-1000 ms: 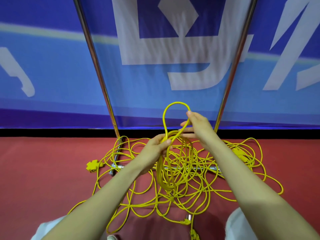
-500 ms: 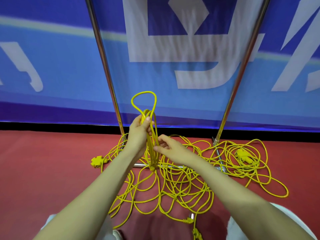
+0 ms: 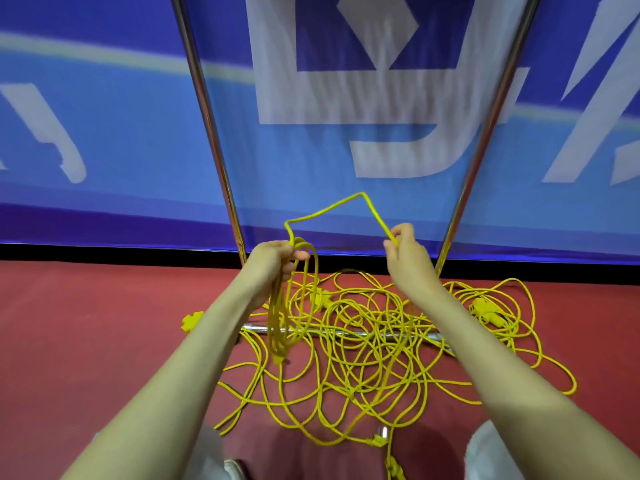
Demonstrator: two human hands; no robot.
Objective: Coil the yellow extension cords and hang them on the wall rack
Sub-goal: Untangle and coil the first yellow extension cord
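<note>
Head view: the left hand point(image 3: 273, 261) grips a few hanging loops point(image 3: 282, 320). The right hand point(image 3: 405, 258), beside it a moment ago, now pinches the strand point(image 3: 325, 208) well apart, drawing out the next loop. Most yellow extension cords point(image 3: 374, 344) lie tangled on the floor point(image 3: 86, 341), so coiling seems early.

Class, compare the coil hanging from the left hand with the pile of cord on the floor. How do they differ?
The coil hangs in long, narrow loops; the pile sprawls in wide, tangled loops. The coil is gripped by the left hand; the pile lies on the floor, across a metal bar. Both are yellow cord.
</note>
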